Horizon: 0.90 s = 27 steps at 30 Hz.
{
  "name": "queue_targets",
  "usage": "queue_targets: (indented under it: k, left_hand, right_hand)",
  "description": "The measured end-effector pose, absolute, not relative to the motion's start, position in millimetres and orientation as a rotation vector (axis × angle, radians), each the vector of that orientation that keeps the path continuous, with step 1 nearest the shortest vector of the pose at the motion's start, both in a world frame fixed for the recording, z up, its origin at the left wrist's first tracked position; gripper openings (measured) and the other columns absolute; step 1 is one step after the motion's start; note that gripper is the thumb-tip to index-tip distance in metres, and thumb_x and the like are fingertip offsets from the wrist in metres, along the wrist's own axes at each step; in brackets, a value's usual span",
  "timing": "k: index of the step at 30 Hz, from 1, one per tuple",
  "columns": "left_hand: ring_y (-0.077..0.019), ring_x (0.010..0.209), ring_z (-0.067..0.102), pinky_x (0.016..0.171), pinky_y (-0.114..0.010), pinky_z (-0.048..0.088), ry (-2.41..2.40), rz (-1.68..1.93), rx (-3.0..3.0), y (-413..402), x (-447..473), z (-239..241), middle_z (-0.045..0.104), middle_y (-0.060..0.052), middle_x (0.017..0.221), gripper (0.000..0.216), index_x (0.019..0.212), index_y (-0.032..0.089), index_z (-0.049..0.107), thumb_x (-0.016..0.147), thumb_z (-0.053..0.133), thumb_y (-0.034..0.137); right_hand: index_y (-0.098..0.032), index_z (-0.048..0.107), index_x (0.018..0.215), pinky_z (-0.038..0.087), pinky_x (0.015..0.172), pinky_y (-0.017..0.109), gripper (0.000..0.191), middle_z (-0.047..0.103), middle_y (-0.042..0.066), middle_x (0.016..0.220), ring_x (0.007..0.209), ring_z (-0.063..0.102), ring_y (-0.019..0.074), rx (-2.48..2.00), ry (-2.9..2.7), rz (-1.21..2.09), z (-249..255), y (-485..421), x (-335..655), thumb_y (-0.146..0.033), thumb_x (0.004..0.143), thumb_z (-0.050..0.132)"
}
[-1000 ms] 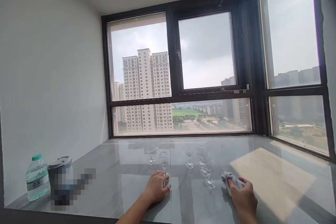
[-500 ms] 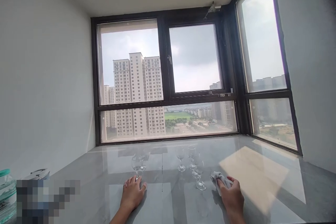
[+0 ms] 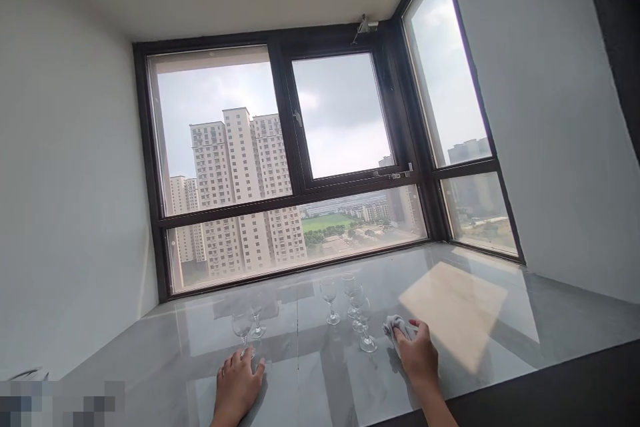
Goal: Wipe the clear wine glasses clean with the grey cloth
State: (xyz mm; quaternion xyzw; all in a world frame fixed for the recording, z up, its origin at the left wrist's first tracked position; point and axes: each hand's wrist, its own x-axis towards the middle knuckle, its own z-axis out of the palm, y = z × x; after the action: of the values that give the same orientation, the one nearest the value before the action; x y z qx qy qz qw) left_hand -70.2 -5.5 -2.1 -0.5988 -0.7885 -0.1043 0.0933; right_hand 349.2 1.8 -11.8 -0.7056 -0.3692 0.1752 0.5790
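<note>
My left hand (image 3: 236, 383) rests low on the glossy grey counter, its fingers spread and its thumb held apart. Just beyond the fingertips stands a clear stemmed wine glass (image 3: 243, 325); its foot is partly hidden, and I cannot tell whether the fingers touch it. A second wine glass (image 3: 257, 315) stands close behind. On the right, my right hand (image 3: 420, 350) is closed around a bunched grey-white cloth (image 3: 395, 325). Left of the cloth, a wine glass (image 3: 367, 327) stands upright near several more, including a wine glass (image 3: 328, 297) farther back.
A dark-framed window (image 3: 295, 197) borders the back of the counter (image 3: 280, 393). White walls rise on both sides. A patch of sunlight falls across the counter's right part. At lower left, a blurred-out block covers some object.
The view has shifted and tilted, so the counter's dark front edge now shows at lower right and the jar at left is out of sight. Both hands keep about the same places beside the glasses.
</note>
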Motion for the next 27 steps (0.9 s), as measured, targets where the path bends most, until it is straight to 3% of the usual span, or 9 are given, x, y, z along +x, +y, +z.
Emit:
queue_targets:
  k: [4, 9, 14, 16, 19, 22, 24, 27]
  left_hand:
    - [-0.0318, 0.140, 0.049, 0.117, -0.048, 0.032, -2.312, -0.308, -1.807, -5.7, -70.8, -1.5, 0.057, -0.015, 0.150, 0.062, 0.144, 0.015, 0.058, 0.095, 0.035, 0.046]
    - [-0.0322, 0.148, 0.040, 0.121, -0.049, 0.027, -2.377, -0.338, -1.863, -4.9, -72.1, -2.3, 0.049, -0.013, 0.158, 0.067, 0.148, 0.016, 0.054, 0.095, 0.033, 0.051]
    - [-0.0329, 0.148, 0.039, 0.121, -0.050, 0.025, -2.390, -0.358, -1.861, -6.2, -71.4, -0.1, 0.047, -0.014, 0.159, 0.066, 0.148, 0.015, 0.053, 0.095, 0.037, 0.049]
    - [-0.0311, 0.140, 0.048, 0.117, -0.046, 0.031, -2.336, -0.417, -1.828, -11.4, -70.2, 4.8, 0.056, -0.013, 0.150, 0.057, 0.139, 0.016, 0.060, 0.095, 0.037, 0.044]
    - [-0.0269, 0.117, 0.061, 0.104, -0.039, 0.043, -2.177, -0.550, -1.884, -22.8, -59.9, 14.8, 0.071, -0.008, 0.118, 0.041, 0.107, 0.023, 0.070, 0.097, 0.032, 0.036]
    - [-0.0244, 0.102, 0.065, 0.094, -0.036, 0.048, -2.004, -0.636, -2.173, -30.2, -25.4, 21.2, 0.071, -0.007, 0.102, 0.035, 0.091, 0.024, 0.069, 0.095, 0.035, 0.031]
    - [-0.0231, 0.106, 0.065, 0.097, -0.034, 0.048, -1.865, -0.674, -2.472, -30.0, 14.0, 20.7, 0.071, -0.007, 0.113, 0.029, 0.100, 0.023, 0.072, 0.088, 0.046, 0.029]
    - [-0.0256, 0.130, 0.055, 0.114, -0.035, 0.041, -1.651, -0.645, -2.848, -23.1, 86.6, 15.0, 0.060, -0.007, 0.143, 0.045, 0.125, 0.028, 0.069, 0.082, 0.059, 0.035]
  right_hand:
    - [-0.022, 0.052, 0.113, 0.051, 0.078, 0.038, 0.048, 0.074, 0.016, 0.101, 0.094, 0.071, 0.0354, -1.657, -0.870, 0.389, -13.1, 2.8, 348.5, -0.054, 0.077, 0.054]
    - [-0.022, 0.051, 0.117, 0.050, 0.077, 0.038, 0.048, 0.074, 0.016, 0.100, 0.091, 0.072, 0.0347, -1.680, -0.883, 0.383, -12.8, 0.0, 347.9, -0.053, 0.080, 0.053]
    - [-0.019, 0.052, 0.118, 0.051, 0.077, 0.039, 0.048, 0.073, 0.021, 0.107, 0.095, 0.072, 0.0375, -1.715, -0.891, 0.396, -9.4, -5.1, 347.8, -0.051, 0.082, 0.050]
    - [-0.019, 0.052, 0.118, 0.052, 0.078, 0.041, 0.048, 0.073, 0.021, 0.105, 0.096, 0.072, 0.0386, -1.735, -0.886, 0.407, -8.0, -4.9, 348.0, -0.049, 0.081, 0.051]
    - [-0.019, 0.053, 0.118, 0.052, 0.081, 0.044, 0.047, 0.074, 0.021, 0.104, 0.097, 0.071, 0.0393, -1.747, -0.880, 0.420, -6.7, -3.0, 348.6, -0.048, 0.081, 0.053]
    - [-0.020, 0.053, 0.116, 0.052, 0.082, 0.045, 0.043, 0.074, 0.020, 0.103, 0.098, 0.071, 0.0388, -1.735, -0.875, 0.416, -7.1, -1.1, 349.5, -0.047, 0.082, 0.054]
    - [-0.021, 0.054, 0.114, 0.052, 0.081, 0.045, 0.040, 0.074, 0.019, 0.101, 0.096, 0.071, 0.0376, -1.723, -0.867, 0.406, -8.5, 0.1, 350.0, -0.046, 0.083, 0.055]
    - [-0.021, 0.053, 0.115, 0.052, 0.079, 0.044, 0.039, 0.075, 0.018, 0.099, 0.095, 0.072, 0.0369, -1.710, -0.857, 0.379, -11.3, 2.0, 350.4, -0.045, 0.084, 0.054]
